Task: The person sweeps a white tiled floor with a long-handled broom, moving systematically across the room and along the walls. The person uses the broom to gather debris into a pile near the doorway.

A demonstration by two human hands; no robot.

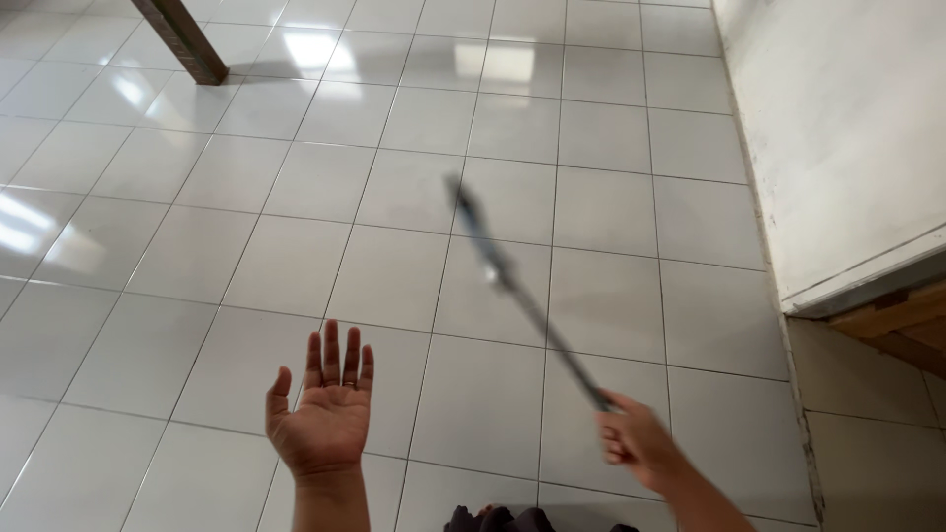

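- 1 right hand (636,440): grip closed on 1 long dark rod (512,281), blurred
- 1 left hand (325,414): grip wide, palm up, holding nothing
- 1 white tiled floor (296,197) below

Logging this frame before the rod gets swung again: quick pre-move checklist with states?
1. Right hand closed on the rod's lower end: ok.
2. Rod sharp enough to judge its exact pose: not ok, it is motion-blurred.
3. Left hand apart from the rod, open, palm up: ok.
4. White tiled floor under the rod's far tip bare: ok.
5. Rod apart from the white wall and the brown wooden post: ok.
6. What the rod's tip is: cannot tell.
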